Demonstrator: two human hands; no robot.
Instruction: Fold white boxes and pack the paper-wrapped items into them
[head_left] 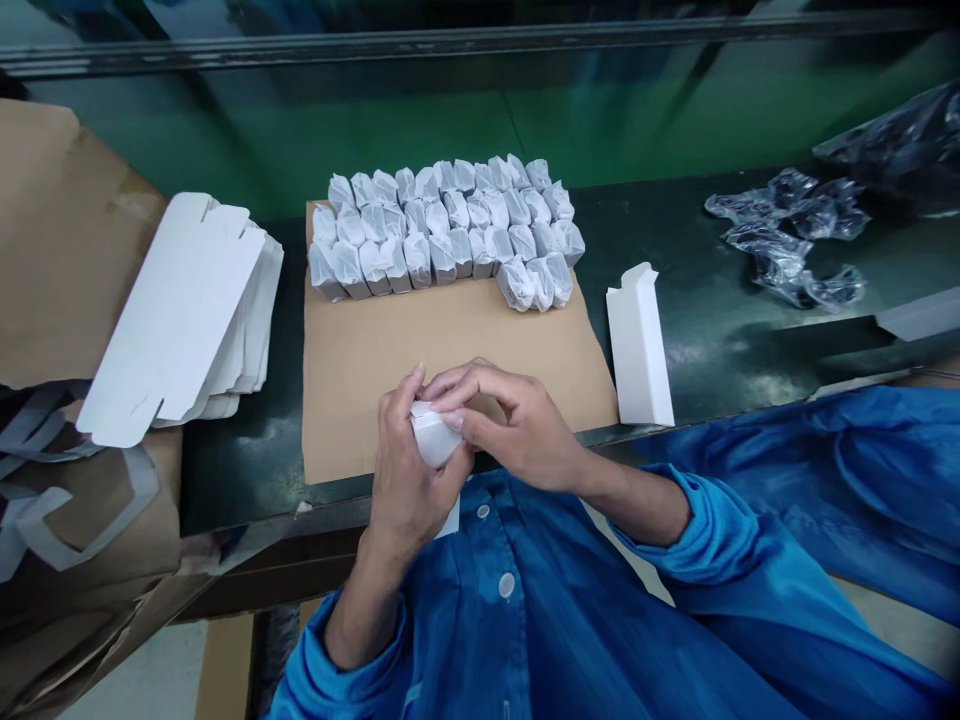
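Observation:
My left hand (412, 470) is wrapped round a small white carton (435, 436), held upright near my chest at the table's front edge. At the carton's top end, the thumb and fingers of my right hand (514, 415) pinch the edge of the flap. The carton's lower part is mostly hidden by my left hand; a white bit shows beneath it. Beyond my hands, several rows of small items wrapped in white paper (450, 220) stand on a brown cardboard sheet (375, 370). To the right, another white carton (640, 345) lies with its end flap raised.
A stack of flat white carton blanks (176, 320) lies on the left beside a large brown box (67, 240). Crumpled clear plastic (787, 230) is on the dark table (690, 240) at right. A person's blue sleeve (885, 460) is close on the right.

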